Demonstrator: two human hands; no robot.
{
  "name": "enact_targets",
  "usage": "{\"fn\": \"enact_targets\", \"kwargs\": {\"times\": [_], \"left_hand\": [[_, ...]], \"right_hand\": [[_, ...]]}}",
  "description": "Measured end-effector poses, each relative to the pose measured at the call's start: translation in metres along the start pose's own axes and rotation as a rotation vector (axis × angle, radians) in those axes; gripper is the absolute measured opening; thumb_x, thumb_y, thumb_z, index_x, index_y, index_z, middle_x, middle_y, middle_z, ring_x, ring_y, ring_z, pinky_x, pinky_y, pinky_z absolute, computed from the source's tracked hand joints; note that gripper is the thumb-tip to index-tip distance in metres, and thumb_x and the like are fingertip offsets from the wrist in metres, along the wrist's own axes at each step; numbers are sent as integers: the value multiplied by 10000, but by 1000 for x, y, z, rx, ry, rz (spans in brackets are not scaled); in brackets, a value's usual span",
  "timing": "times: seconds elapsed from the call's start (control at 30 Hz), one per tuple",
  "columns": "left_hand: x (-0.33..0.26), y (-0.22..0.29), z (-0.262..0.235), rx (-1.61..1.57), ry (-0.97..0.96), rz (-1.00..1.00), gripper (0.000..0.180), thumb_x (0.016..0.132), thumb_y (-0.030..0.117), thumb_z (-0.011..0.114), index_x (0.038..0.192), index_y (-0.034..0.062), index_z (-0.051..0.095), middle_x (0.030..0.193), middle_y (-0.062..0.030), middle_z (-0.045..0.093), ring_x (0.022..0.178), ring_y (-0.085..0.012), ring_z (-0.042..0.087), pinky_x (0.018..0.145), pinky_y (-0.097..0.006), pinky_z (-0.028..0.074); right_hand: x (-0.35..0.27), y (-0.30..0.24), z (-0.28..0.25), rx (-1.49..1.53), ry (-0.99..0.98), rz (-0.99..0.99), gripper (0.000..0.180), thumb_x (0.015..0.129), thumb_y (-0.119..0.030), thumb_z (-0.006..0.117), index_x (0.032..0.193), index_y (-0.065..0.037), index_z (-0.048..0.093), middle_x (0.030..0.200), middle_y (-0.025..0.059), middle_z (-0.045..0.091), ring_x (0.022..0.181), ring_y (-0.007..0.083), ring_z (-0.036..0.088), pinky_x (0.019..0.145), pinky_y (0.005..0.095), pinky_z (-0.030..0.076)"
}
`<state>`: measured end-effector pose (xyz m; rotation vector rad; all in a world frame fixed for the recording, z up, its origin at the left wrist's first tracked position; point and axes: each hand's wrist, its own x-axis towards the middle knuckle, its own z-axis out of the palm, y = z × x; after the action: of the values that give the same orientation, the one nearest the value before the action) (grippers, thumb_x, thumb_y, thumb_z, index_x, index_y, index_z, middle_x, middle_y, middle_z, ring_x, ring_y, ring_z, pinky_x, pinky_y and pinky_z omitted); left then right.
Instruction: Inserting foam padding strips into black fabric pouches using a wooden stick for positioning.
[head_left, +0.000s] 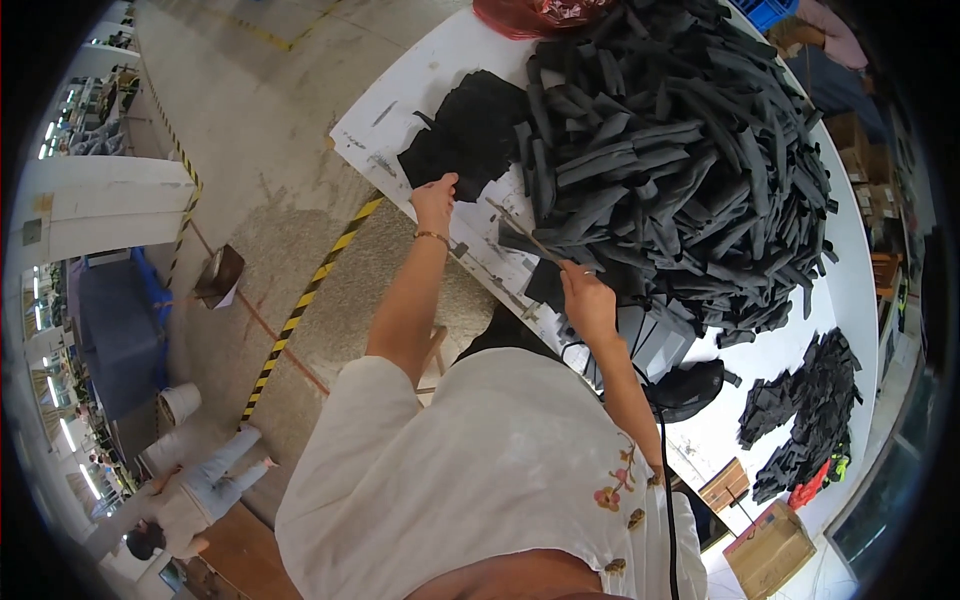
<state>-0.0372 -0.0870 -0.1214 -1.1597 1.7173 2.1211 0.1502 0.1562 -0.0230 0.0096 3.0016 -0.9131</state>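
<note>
While your left hand (435, 196) pinches the flat black stack's (468, 135) near edge, your right hand (587, 300) grips a thin stick (522, 232); sorting underway, next piece comes from the big strip heap (680, 160)

Red bag (540, 15) cut off at top edge; right hand (588, 300) grip on stick unclear, perhaps pinched.

The single view sits on the person's head, looking steeply down; the white table (440, 60) fills the upper right, close by; the concrete floor (250, 120) curves away left; fisheye bending darkens the rim.
</note>
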Motion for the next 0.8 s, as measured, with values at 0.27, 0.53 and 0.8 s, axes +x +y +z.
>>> {"fn": "enact_targets", "kwargs": {"times": [0.27,0.53,0.8], "left_hand": [[-36,8,0,-52,-80,-26,255,699,123,781,615,88,543,546,6,513,393,-63,389,353,-194,272],[-130,-41,-3,227,-484,93,307,821,323,696,883,33,617,716,-38,579,629,-134,553,577,-271,454],[-151,-42,32,-528,-560,-131,323,913,283,603,1020,-22,597,783,-91,631,733,-242,648,700,-371,540]], "right_hand": [[2,-3,10,-72,36,-108,149,892,-154,558,1012,-74,594,799,151,642,687,308,645,580,388,523],[19,-12,24,454,-47,140,285,880,-92,515,1151,-29,578,780,222,636,731,367,642,642,391,505],[2,-35,36,462,-17,211,222,881,-65,485,1084,5,543,736,242,612,689,414,625,612,448,483]]}}
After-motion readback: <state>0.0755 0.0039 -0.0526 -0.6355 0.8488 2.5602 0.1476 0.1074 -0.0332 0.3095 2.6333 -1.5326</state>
